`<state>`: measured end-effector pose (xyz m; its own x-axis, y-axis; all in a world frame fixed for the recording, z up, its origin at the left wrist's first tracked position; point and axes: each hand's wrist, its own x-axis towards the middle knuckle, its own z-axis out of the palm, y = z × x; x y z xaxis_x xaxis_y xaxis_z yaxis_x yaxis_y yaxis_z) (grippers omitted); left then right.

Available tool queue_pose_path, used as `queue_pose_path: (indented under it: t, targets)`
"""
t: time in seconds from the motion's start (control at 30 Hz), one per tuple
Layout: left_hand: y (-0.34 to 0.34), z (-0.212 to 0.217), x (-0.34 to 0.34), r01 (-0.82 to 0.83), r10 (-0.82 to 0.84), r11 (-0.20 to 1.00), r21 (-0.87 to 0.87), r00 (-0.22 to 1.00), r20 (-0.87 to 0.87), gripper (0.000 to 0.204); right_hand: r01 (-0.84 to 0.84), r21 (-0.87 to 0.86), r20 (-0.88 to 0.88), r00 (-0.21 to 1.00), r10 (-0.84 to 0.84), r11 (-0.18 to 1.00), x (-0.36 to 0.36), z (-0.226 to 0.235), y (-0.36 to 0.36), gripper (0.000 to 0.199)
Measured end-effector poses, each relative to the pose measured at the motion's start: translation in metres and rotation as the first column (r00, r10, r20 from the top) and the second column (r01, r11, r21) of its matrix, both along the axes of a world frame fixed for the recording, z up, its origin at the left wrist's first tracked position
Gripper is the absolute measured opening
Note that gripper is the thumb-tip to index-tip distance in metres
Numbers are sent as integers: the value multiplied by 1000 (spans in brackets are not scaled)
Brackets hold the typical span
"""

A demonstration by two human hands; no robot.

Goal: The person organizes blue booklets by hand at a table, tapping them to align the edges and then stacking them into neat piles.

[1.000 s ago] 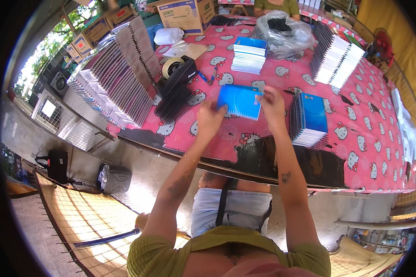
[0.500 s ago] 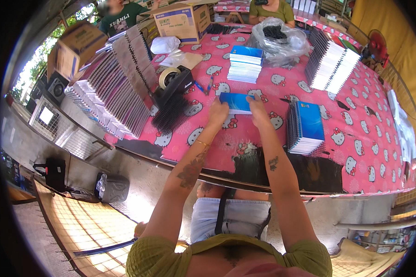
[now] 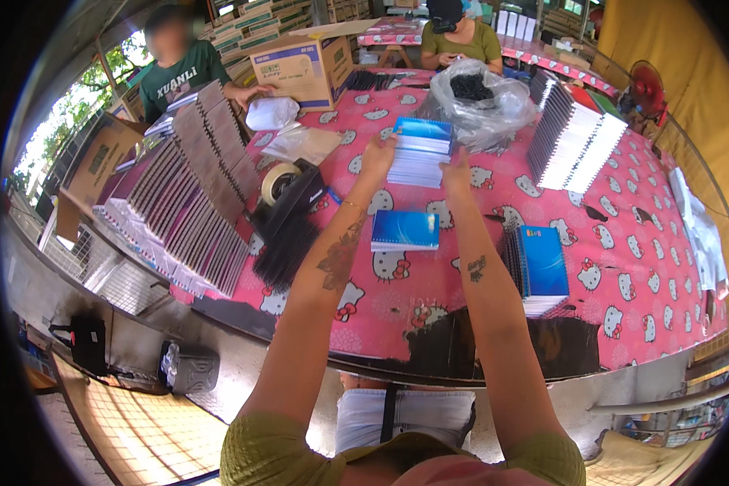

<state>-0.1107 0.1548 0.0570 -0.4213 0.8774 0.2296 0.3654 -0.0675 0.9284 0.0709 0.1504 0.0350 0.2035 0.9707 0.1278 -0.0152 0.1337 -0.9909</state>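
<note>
Both my arms stretch far out over the surface [image 3: 624, 267], which is covered in a pink cartoon-cat cloth. My left hand [image 3: 378, 155] has its fingers curled against the left edge of the far stack of blue notebooks [image 3: 419, 152], and my right hand [image 3: 457, 172] presses on that stack's near right corner; how tightly either one grips I cannot tell. Nearer to me, between my forearms, a single blue notebook [image 3: 405, 230] lies flat on the cloth, apart from both hands. To its right, beside my right forearm, a second stack of blue notebooks [image 3: 539, 266] rests with its spiral edge toward me. On the left a roll of tape [image 3: 279, 181] leans by a bundle of black binding combs [image 3: 287, 235], and beyond them long rows of brown-backed pads [image 3: 194, 194] fan out. A clear bag of black pieces [image 3: 482, 101] sits just behind the far stack.
</note>
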Motion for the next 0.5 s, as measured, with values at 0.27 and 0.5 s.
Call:
queue_pose_path:
  t: [0.27, 0.5]
  targets:
    - [41, 6, 25, -91, 97, 981, -172, 995, 24, 57, 91, 34, 598, 796, -93, 995, 1, -11, 8, 65]
    - [46, -1, 7, -4, 25, 999, -45, 875, 484, 29, 77, -77, 486, 874, -30, 994, -2, -16, 15, 55]
